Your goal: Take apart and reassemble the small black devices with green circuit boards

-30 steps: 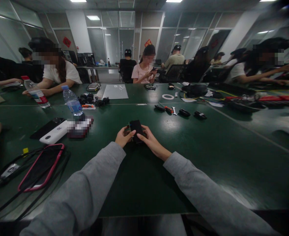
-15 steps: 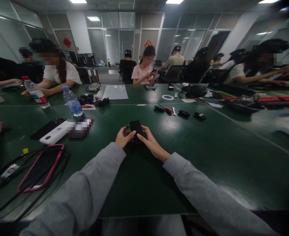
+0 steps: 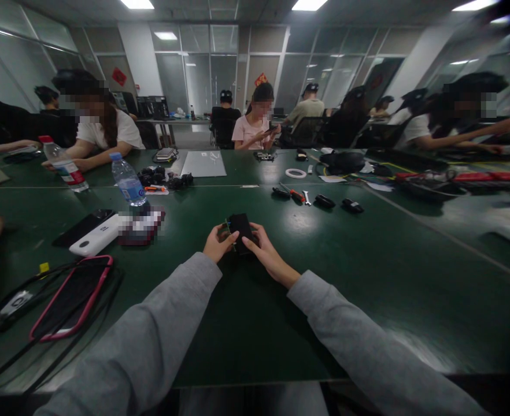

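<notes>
Blk box [image 3: 240,226], btwn both hands [image 3: 215,245] [image 3: 270,255] (thumbs atop), grn tbl [image 3: 255,329] below

The room is dim, lit from above by ceiling lights [image 3: 309,4]. Glare whitens the table [image 3: 246,346] around its middle and toward both near corners. Soft shadow darkens it beside the right sleeve [image 3: 346,323]. The box [image 3: 240,222] is too dark for detail. Toward the table's right edge, shapes stretch and smear. Pixel blocks mask an item [image 3: 140,228] toward its left edge.
</notes>
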Motion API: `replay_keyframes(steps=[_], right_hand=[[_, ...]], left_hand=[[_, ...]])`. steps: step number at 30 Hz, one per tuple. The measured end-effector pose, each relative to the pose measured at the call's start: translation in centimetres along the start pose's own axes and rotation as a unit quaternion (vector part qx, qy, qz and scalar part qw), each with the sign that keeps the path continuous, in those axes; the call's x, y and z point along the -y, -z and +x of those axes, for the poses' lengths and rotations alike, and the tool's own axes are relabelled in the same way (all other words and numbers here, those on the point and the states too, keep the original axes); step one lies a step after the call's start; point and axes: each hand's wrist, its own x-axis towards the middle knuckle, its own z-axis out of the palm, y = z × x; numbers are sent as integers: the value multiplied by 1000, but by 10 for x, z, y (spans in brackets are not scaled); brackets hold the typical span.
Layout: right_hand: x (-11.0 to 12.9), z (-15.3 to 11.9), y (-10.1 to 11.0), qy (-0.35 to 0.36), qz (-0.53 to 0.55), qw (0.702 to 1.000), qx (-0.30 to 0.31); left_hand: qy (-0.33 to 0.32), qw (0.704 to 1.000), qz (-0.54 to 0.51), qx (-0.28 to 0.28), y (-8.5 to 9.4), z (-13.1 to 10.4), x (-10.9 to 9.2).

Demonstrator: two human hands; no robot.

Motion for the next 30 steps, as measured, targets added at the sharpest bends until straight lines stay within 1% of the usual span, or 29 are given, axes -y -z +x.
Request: replay_keyframes(steps=[7,11,16,18,20,22,25,27,30], right_hand=[[-3,1,0,11,-9,1000,-11],[-3,1,-1,13,-3,1000,-16],[-2,2,1,9,14,998,-66],[-1,4,4,-8,51,995,-87],[1,8,10,-38,120,987,-101],[4,11,15,-82,205,969,-112],[10,15,22,-140,305,936,-105],[13,15,22,-153,324,928,-97],[15,13,21,-146,305,937,-94]], left_hand=[[-6,1000,-5,4,2,2,4],[-7,1000,-15,-5,1,2,3],[7,998,-48,-35,-3,-1,-4],[17,996,-73,-47,-3,-2,-8],[28,994,-95,-49,-2,-2,-11],[37,992,-111,-43,-1,-2,-14],[47,990,-127,-29,2,-2,-17],[49,989,-137,-23,4,-2,-19],[50,988,-147,-18,6,-2,-20]])
